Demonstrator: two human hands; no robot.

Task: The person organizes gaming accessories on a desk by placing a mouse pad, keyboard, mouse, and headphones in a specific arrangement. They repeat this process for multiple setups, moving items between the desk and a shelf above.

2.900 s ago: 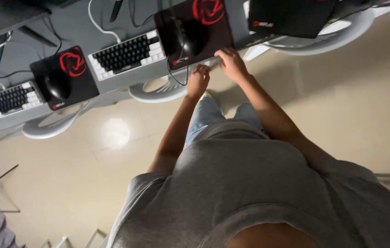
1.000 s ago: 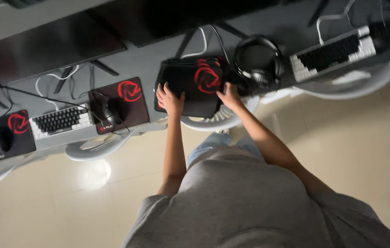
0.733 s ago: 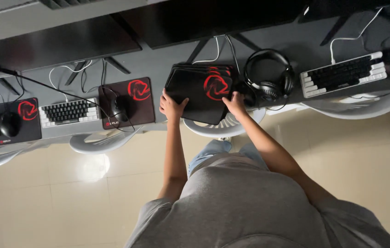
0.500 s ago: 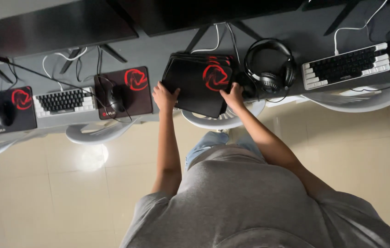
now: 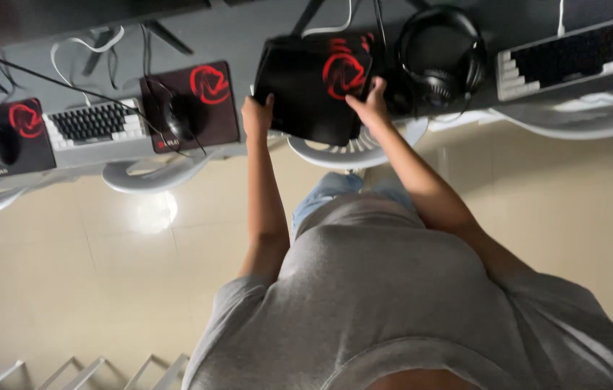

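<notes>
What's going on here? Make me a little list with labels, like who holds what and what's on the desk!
left hand: grips the left edge of the black mouse pad
right hand: grips the pad's right edge
mouse pad: black with a red swirl, partly over the desk edge
headphones: black, on the grey desk right of the pad
chair: white, tucked under the desk below the pad
next seat left: keyboard, mouse

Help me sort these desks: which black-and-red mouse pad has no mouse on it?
The mouse pad gripped by both hands, beside the headphones; the other two pads each carry a mouse.
</notes>
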